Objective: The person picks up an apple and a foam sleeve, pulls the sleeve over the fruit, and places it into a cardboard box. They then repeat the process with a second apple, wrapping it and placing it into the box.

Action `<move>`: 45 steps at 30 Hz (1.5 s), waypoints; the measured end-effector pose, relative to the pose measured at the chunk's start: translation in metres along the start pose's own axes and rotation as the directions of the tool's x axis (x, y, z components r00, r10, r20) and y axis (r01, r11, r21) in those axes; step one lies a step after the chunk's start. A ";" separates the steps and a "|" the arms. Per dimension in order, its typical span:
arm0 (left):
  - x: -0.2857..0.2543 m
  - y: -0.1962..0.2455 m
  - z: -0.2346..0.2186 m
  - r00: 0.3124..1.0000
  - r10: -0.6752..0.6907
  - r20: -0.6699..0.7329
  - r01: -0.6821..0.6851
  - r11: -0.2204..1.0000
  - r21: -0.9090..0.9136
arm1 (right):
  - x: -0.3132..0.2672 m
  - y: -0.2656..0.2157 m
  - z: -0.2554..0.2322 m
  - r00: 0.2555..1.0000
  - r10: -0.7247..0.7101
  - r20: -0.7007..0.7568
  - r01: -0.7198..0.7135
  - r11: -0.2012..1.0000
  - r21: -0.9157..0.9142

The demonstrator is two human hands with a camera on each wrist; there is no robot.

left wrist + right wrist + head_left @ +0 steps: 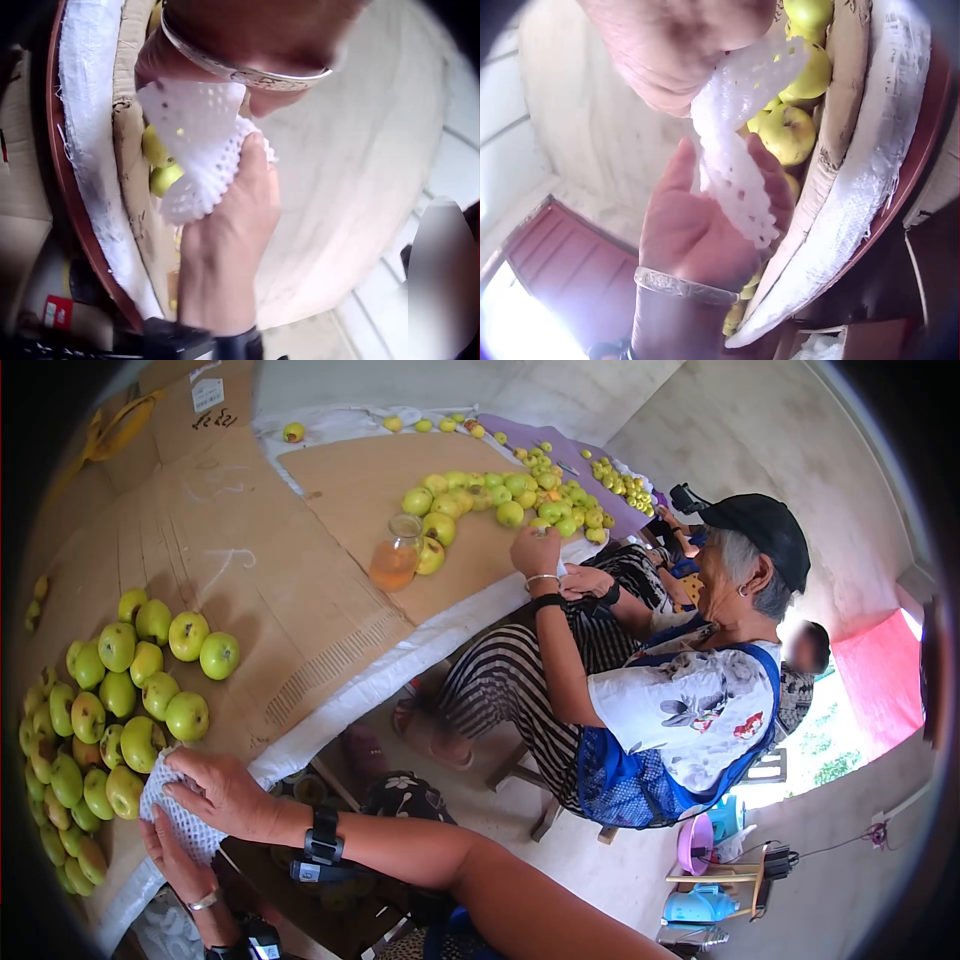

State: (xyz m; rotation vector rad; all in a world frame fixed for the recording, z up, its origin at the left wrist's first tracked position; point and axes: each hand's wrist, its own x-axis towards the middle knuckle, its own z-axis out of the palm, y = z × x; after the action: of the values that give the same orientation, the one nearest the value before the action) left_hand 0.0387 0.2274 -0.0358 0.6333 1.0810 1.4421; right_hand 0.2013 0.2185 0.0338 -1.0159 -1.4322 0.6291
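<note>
The white foam net [200,836], lower left of the head view, is pinched by the right hand [232,797]; the left hand [180,868] lies beneath, fingers extended. Likely it is being opened out; next calls for its mouth spread toward the apples [88,717].

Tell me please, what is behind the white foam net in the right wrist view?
Behind the net, parts of the left hand and several green apples are visible. Whatever the net covers cannot be seen.

White netted sleeve [201,156], apparently foam, flared ends, narrow middle.
</note>
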 end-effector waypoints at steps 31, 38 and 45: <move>-0.034 0.079 0.028 0.919 0.274 0.284 -0.394 0.652 0.648 | -0.013 -0.012 -0.016 0.525 0.372 0.765 -0.569 0.822 -0.010; -0.026 0.083 0.018 0.941 0.282 0.187 -0.338 0.780 0.526 | -0.004 -0.019 -0.016 0.311 0.405 0.860 -0.645 0.754 -0.123; -0.025 0.085 0.001 0.952 0.198 0.235 -0.300 0.766 0.569 | -0.002 -0.020 -0.017 0.060 0.343 0.937 -0.802 0.575 -0.159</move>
State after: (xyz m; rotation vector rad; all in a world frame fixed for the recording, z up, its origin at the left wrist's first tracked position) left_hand 0.0047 0.2116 0.0448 1.3762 1.3700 1.2233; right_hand 0.2133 0.2042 0.0524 -0.8642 -1.5790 2.4340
